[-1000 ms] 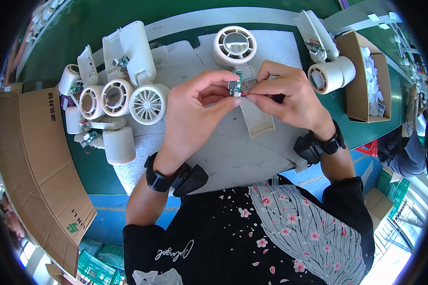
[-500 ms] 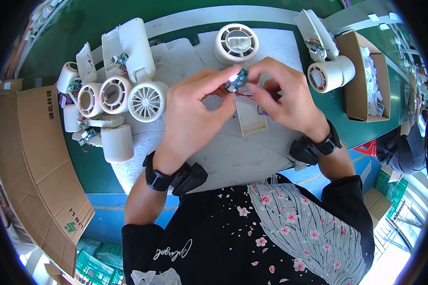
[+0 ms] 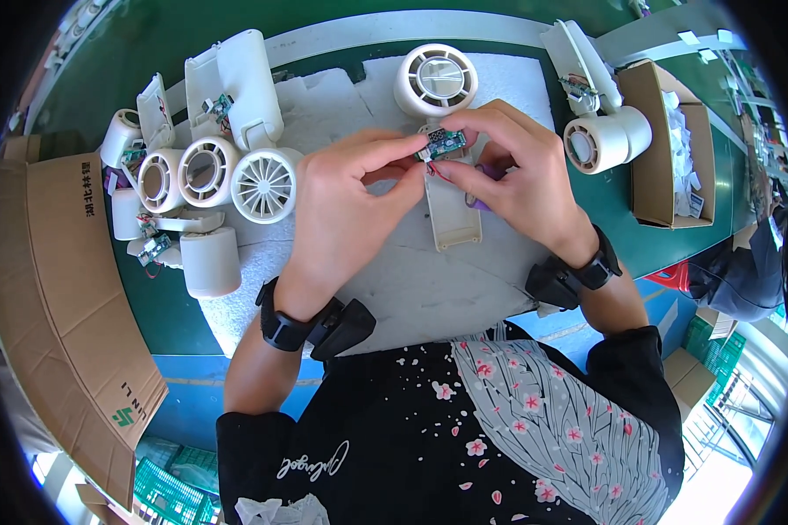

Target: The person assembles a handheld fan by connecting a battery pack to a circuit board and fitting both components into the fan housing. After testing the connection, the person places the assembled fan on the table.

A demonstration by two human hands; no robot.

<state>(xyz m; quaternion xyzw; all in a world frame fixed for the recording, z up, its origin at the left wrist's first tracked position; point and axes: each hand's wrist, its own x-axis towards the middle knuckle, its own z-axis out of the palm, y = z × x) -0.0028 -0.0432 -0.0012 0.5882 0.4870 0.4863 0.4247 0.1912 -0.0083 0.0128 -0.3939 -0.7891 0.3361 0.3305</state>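
Between my two hands is a small green circuit board (image 3: pixel 445 143) with red wires (image 3: pixel 437 171) hanging from its lower left side. My left hand (image 3: pixel 346 197) pinches the board's left end with thumb and forefinger. My right hand (image 3: pixel 525 171) grips its right side, thumb low near the wires. A purple cylindrical cell (image 3: pixel 477 201) shows partly beneath my right fingers. Under the hands lies an open white handheld fan, its handle shell (image 3: pixel 455 229) pointing toward me and its round head (image 3: pixel 436 79) at the far side. Fingers hide the middle of the fan.
White foam sheeting (image 3: pixel 394 289) covers the green table. Several white fan bodies (image 3: pixel 267 185) with exposed boards stand at the left, beside a large cardboard sheet (image 3: pixel 70 289). Another fan (image 3: pixel 606 140) lies at the right, near a cardboard box (image 3: pixel 714 166) of small white pieces.
The circuit board has turned from a steep tilt to nearly level, showing more of its face. My right fingers have shifted along it, and more of the purple cell is visible.
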